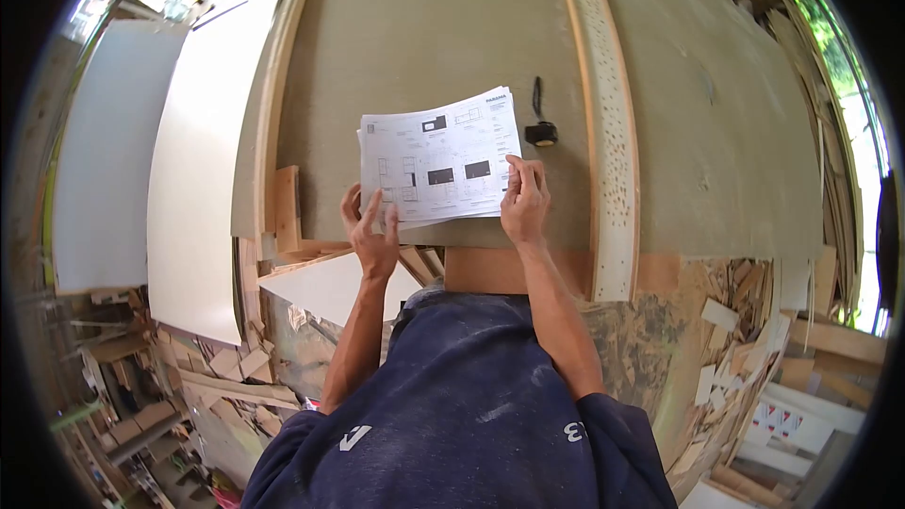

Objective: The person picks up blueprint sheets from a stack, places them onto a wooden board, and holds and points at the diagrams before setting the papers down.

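Observation:
A stack of white printed sheets point(438, 155) with drawings and dark rectangles lies over the near part of the brownish board. My right hand point(526, 198) is closed on the sheets' lower right edge, thumb and fingers pinching it. At the lower left corner is my left hand point(372, 231), its fingers spread and touching the paper's edge. A black tape measure point(541, 134) with a strap rests on the board just right of the sheets.
A perforated light strip point(608, 113) with wooden edges runs along the board point(424, 19). White panels point(203, 151) stand at the left, beside a wooden rail point(283, 94). Wood offcuts point(726, 349) lie at the lower right, and more scraps at the lower left.

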